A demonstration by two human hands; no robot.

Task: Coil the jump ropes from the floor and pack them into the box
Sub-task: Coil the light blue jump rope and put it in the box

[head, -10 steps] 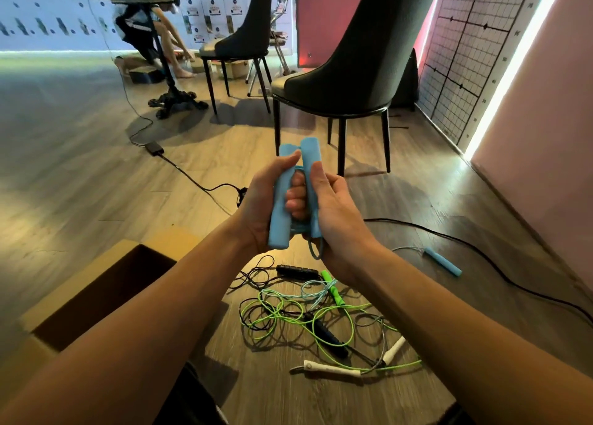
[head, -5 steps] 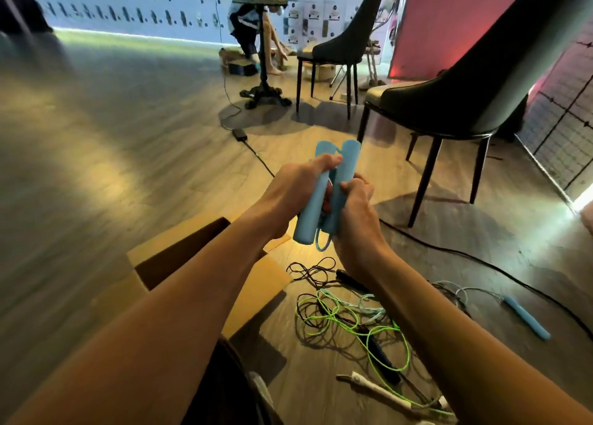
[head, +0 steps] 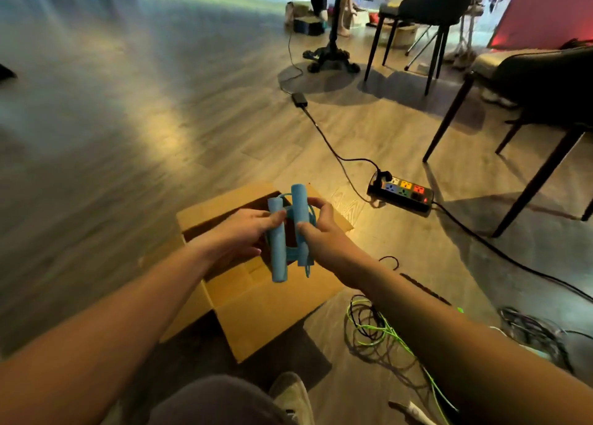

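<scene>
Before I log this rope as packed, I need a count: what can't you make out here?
Inside the box, head view: the left hand, right hand and the blue jump rope they hold cover most of the opening; contents unknown.
Its coil: mostly behind its handles and the hands.
The tangled ropes: right forearm hides part, the frame edge cuts the rest; number unclear.
The white handle: cut off by the bottom edge.

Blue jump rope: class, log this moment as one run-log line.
blue jump rope: coiled, over open box; left hand: grips one handle; right hand: grips other handle; green rope: loose on floor
</scene>
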